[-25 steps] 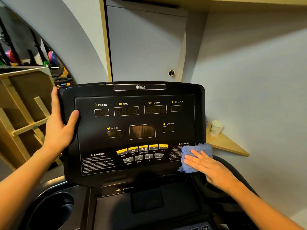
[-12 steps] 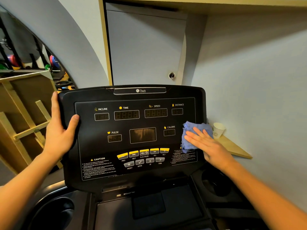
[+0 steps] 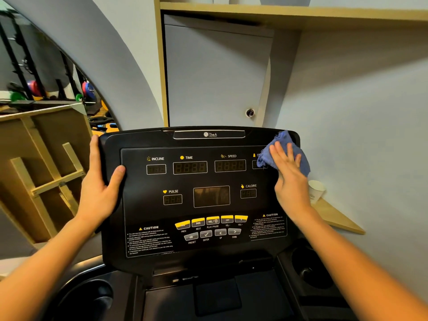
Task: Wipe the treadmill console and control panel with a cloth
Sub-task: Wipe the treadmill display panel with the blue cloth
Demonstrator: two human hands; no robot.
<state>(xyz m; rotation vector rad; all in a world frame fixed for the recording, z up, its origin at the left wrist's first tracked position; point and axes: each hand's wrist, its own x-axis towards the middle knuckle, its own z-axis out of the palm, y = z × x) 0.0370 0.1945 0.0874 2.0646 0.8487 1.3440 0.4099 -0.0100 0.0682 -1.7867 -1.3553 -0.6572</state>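
The black treadmill console [image 3: 199, 181] fills the middle of the view, with dark displays and a row of yellow buttons [image 3: 212, 222] low on the control panel. My left hand [image 3: 102, 181] grips the console's left edge, thumb on the face. My right hand [image 3: 288, 172] lies flat with fingers spread, pressing a blue cloth [image 3: 281, 144] against the upper right corner, over the DISTANCE display. The cloth sticks out above and to both sides of the fingers.
A white paper cup [image 3: 316, 189] stands on a small wooden corner shelf [image 3: 335, 218] just right of the console. Cup holders [image 3: 310, 269] sit below on each side. A grey cabinet door [image 3: 215, 72] is behind, a wooden frame [image 3: 46, 172] at left.
My right hand has slid the cloth up the console's right side, from the lower caution label past the CALORIE display to the top right corner. The left hand kept its grip.
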